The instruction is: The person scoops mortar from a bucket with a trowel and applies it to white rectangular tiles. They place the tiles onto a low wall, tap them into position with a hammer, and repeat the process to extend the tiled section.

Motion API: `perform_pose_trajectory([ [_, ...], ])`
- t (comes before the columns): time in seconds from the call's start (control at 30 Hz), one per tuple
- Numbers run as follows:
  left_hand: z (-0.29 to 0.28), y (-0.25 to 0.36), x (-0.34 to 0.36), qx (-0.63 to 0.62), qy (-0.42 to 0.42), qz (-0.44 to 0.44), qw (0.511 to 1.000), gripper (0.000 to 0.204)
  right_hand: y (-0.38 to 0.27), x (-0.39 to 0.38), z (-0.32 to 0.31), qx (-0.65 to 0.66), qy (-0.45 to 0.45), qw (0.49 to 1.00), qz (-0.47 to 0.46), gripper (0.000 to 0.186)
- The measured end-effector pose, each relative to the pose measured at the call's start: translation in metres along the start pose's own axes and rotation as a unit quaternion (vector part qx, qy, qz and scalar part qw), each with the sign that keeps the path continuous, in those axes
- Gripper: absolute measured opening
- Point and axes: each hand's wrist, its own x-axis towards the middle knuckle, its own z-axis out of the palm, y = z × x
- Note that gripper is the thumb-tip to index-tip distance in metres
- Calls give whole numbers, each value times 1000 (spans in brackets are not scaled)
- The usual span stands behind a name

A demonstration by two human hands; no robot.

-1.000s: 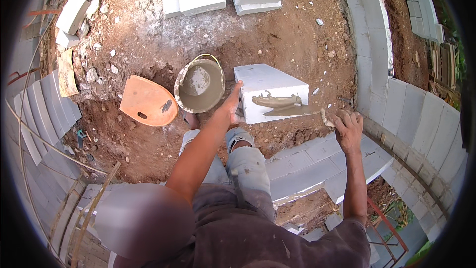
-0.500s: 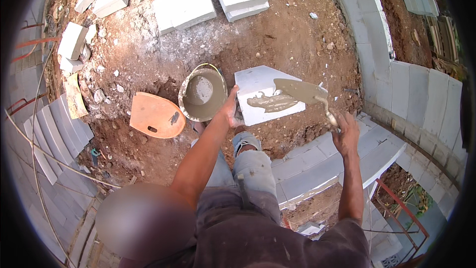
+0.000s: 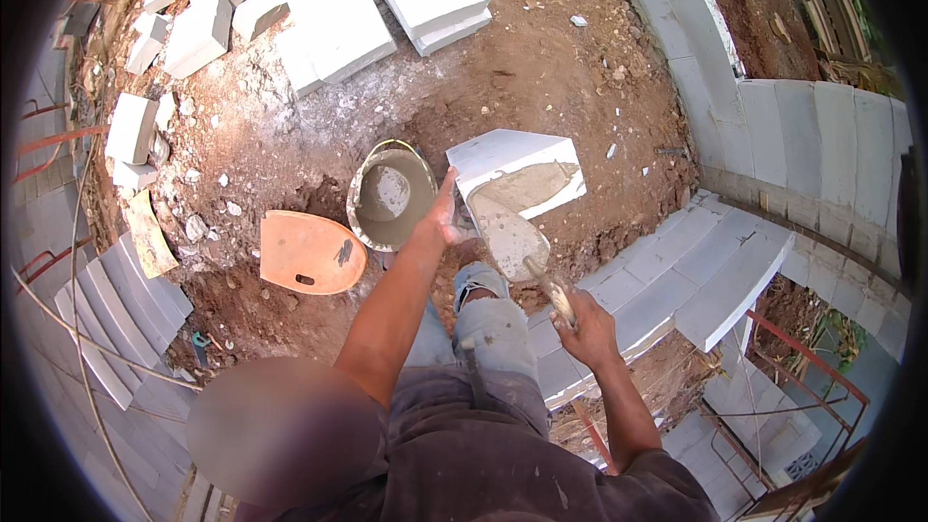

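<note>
My left hand (image 3: pixel 449 217) grips the left side of a white building block (image 3: pixel 503 148), its fingers along that side. Grey mortar (image 3: pixel 537 184) is spread over the block's face. In my right hand (image 3: pixel 587 331) is the handle of a trowel. The mortar-smeared trowel blade (image 3: pixel 510 240) lies against the block's lower left edge, over the mortar's near end. Left of the block stands a bucket (image 3: pixel 358 208) with wet grey mortar inside. Beside it lies an orange plastic panel (image 3: pixel 300 244) with a rounded end and a slot.
White blocks (image 3: pixel 333 24) are stacked at the far side, with cut pieces (image 3: pixel 198 39) to their left. A low block wall (image 3: pixel 710 58) curves along the right, and another wall course (image 3: pixel 657 295) runs at near right. Cables (image 3: pixel 106 314) cross the left side. Soil and rubble surround my legs.
My right hand has brought the trowel left and nearer, from the block's right end to its lower left edge. Mortar now lies flatter across the face. My left hand stays on the block.
</note>
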Motion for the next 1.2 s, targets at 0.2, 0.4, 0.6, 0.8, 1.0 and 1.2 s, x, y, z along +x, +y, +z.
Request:
perform_pose_trajectory([
  [0.2,-4,3,6,2,-19,-8,1000,84,17,12,-4,-63,123,985,100,62],
  [0.4,-1,8,6,8,-18,-11,1000,83,20,-1,61,309,163,929,118,48],
  [0.6,-4,17,6,36,-19,-1,999,82,-3,2,102,172,122,977,36,52],
  [0.8,6,16,-10,40,-17,10,999,85,27,-37,78,172,102,979,31,54],
  [1.0,-10,14,11,27,-17,-2,1000,87,59,34,-13,46,132,990,28,55],
  [1.2,-3,13,-3,30,20,-5,999,87,124,77,-30,110,242,963,39,49],
])
